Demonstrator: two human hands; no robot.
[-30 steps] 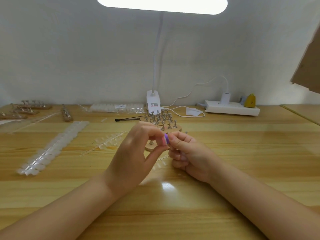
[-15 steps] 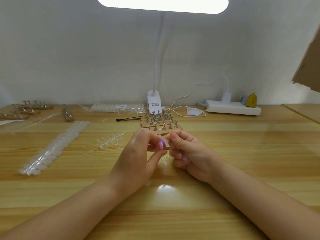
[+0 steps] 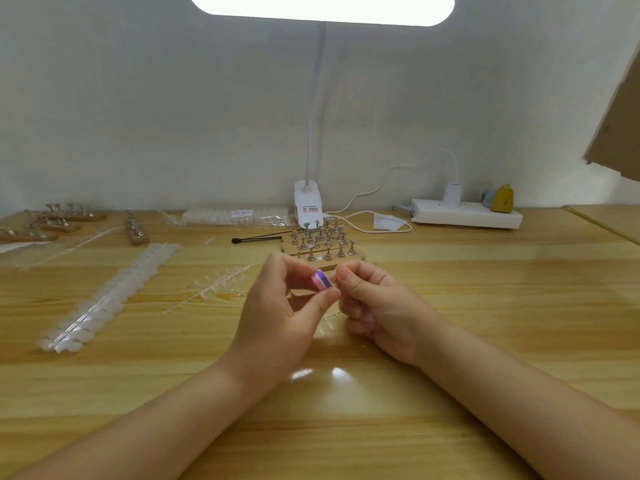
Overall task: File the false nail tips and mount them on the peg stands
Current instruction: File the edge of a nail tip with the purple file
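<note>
Since a second ago, more of the pink-and-purple file block (image 3: 321,279) shows, its striped end now turned toward the camera. Left hand (image 3: 284,313) pinches it between thumb and fingers; right hand (image 3: 374,306) pinches something small against it, too tiny to identify. Peg stands (image 3: 322,245) sit just behind on the table (image 3: 485,306), nail-tip strips (image 3: 104,299) well left.

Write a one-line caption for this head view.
Left hand pinches a pink-purple file block against a nail tip in the right hand, before the peg stand.
</note>
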